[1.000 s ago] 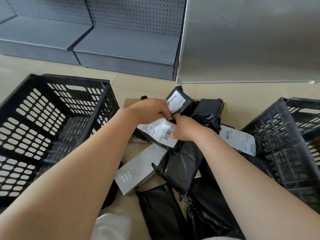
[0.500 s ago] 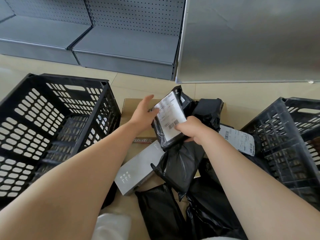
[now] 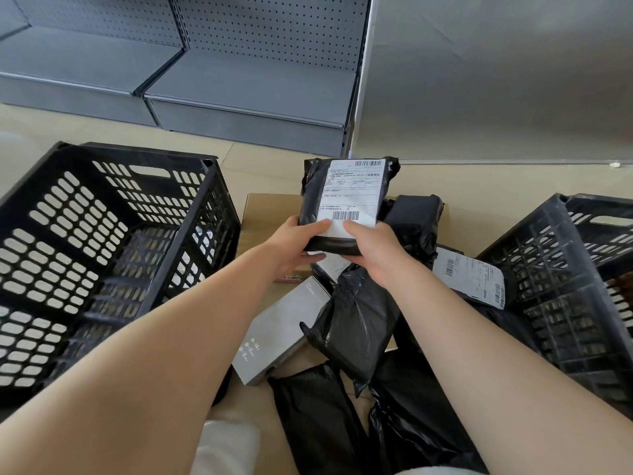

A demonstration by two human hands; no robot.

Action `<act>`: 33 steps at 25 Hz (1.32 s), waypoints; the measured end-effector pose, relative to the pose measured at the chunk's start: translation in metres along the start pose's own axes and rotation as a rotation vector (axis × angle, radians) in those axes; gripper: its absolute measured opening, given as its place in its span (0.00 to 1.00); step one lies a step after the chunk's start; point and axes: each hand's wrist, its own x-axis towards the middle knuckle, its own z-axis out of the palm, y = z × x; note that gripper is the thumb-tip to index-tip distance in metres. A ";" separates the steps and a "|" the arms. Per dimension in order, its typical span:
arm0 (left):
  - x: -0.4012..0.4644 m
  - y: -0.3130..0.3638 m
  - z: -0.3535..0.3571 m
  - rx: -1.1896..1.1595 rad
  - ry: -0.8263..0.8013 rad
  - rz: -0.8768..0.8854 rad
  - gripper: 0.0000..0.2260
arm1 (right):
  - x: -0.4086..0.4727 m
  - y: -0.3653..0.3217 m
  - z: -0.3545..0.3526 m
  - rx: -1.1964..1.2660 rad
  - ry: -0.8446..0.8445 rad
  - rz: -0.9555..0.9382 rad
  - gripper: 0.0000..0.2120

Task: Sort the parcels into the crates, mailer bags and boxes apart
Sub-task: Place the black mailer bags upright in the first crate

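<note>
A black mailer bag (image 3: 346, 200) with a white shipping label stands upright above the pile, label toward me. My left hand (image 3: 298, 245) grips its lower left edge and my right hand (image 3: 371, 248) grips its lower right edge. Below lies a heap of several black mailer bags (image 3: 356, 323), one at the right showing a white label (image 3: 469, 281). A grey flat box (image 3: 281, 330) and a brown cardboard box (image 3: 263, 214) lie under and beside the heap. A black slotted crate (image 3: 102, 255) sits on the left, another black crate (image 3: 575, 289) on the right.
Grey metal shelving (image 3: 239, 84) with a pegboard back runs along the far side, a plain grey panel (image 3: 496, 80) to its right. The floor is beige tile (image 3: 34, 132). A white garment (image 3: 222, 447) shows at the bottom edge.
The labelled mailer bag has been lifted off the pile and turned upright with its label toward me. My left hand, open half a second ago, now grips its lower left edge.
</note>
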 end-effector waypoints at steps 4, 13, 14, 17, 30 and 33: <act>-0.004 0.006 -0.020 -0.070 -0.009 0.060 0.17 | -0.013 0.008 0.020 -0.093 0.022 -0.040 0.17; -0.012 0.034 -0.050 -0.124 0.138 0.221 0.10 | -0.030 -0.001 0.050 -0.119 -0.079 -0.065 0.25; -0.014 0.038 -0.052 -0.115 0.174 0.252 0.10 | -0.032 0.000 0.053 -0.123 -0.077 -0.064 0.23; -0.026 0.061 -0.066 -0.077 0.256 0.359 0.09 | -0.038 -0.002 0.062 -0.170 -0.117 -0.088 0.23; -0.069 0.077 -0.275 -0.124 0.437 0.316 0.07 | -0.071 0.029 0.194 -0.308 -0.354 -0.218 0.32; -0.063 0.052 -0.314 -0.045 0.546 0.191 0.09 | -0.067 0.038 0.214 -0.365 -0.417 -0.215 0.40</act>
